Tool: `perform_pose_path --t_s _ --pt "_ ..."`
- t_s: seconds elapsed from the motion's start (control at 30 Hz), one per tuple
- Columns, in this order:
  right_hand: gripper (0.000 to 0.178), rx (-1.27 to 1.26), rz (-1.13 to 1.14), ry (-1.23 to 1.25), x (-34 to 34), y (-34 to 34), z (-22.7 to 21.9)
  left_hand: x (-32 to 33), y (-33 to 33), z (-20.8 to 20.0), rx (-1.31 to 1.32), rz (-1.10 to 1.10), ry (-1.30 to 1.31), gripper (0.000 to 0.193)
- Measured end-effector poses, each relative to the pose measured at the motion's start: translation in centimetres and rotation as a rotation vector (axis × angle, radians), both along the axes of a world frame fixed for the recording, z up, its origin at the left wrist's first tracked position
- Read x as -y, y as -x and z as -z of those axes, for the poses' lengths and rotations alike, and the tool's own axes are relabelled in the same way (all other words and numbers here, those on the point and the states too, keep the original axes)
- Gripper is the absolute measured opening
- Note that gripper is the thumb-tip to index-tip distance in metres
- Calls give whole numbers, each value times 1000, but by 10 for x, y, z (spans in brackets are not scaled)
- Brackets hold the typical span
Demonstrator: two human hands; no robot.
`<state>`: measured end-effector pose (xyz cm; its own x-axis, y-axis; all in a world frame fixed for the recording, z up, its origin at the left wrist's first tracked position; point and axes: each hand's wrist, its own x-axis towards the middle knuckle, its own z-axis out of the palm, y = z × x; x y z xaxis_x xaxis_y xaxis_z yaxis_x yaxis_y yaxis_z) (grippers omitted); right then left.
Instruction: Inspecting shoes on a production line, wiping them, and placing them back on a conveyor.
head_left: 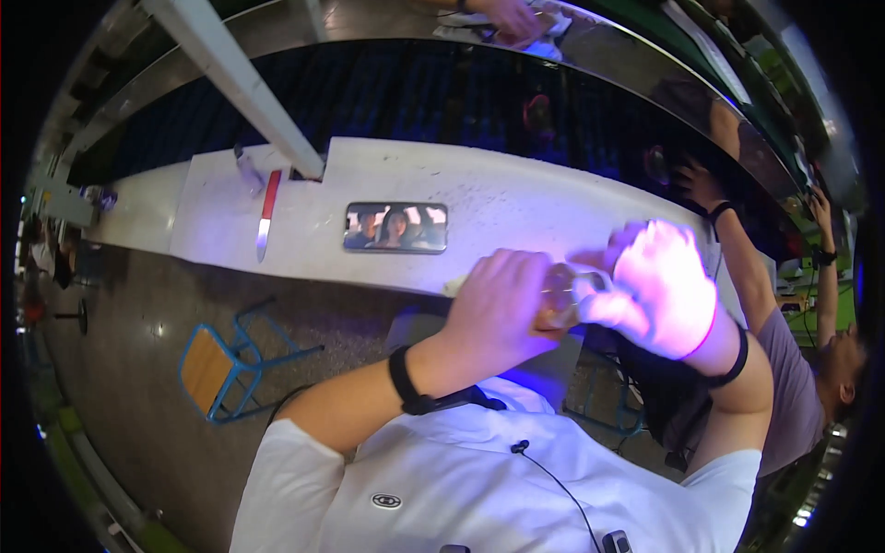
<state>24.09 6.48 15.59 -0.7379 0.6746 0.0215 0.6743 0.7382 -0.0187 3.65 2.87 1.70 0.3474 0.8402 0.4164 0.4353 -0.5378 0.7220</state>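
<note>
My left hand (498,309) is closed around a clear, rounded, glassy thing with an amber tint (557,297), held above the table's near edge. I cannot make out its exact kind. At its other end my right hand (659,290), washed out by bright violet-white light, has its fingers bent in and its thumb against the clear piece. What lies inside that hand is hidden by glare. A phone (395,227) lies on the white table (507,194) beyond my left hand, its screen lit with a video. Left of it rests a red-handled knife (268,214).
A small clear bottle (247,173) is by a white post (244,88). Beyond the table runs a dark conveyor belt (387,101). To the right, a co-worker in a purple shirt (788,396) reaches over the belt; another person's hands (512,18) work across it. A blue-framed stool (210,370) stands lower left.
</note>
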Motion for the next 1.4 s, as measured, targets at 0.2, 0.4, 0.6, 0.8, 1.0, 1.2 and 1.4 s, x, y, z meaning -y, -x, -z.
perform_pose_path --t_s 0.2,0.4,0.6,0.8,1.0,1.2,1.4 --pt "6 -98 160 -198 38 -25 39 5 -35 -1 -78 69 -80 60" --pt "42 -52 -131 -144 70 -48 4 -14 -33 -32 -54 823 559 55" --pt "51 -177 -504 -348 77 -84 13 -18 -34 -44 -30 1010 519 58" --pt "37 -140 148 -52 92 -77 15 0 -42 -20 -126 525 75 56" --pt "51 -114 -61 -94 90 -79 12 -4 -45 -13 -64 446 -140 55" --pt "46 -129 118 -81 98 -68 5 1 -50 -11 -56 418 -97 54" --pt "40 -11 174 4 98 -71 13 -2 -45 -9 -65 413 -135 54"
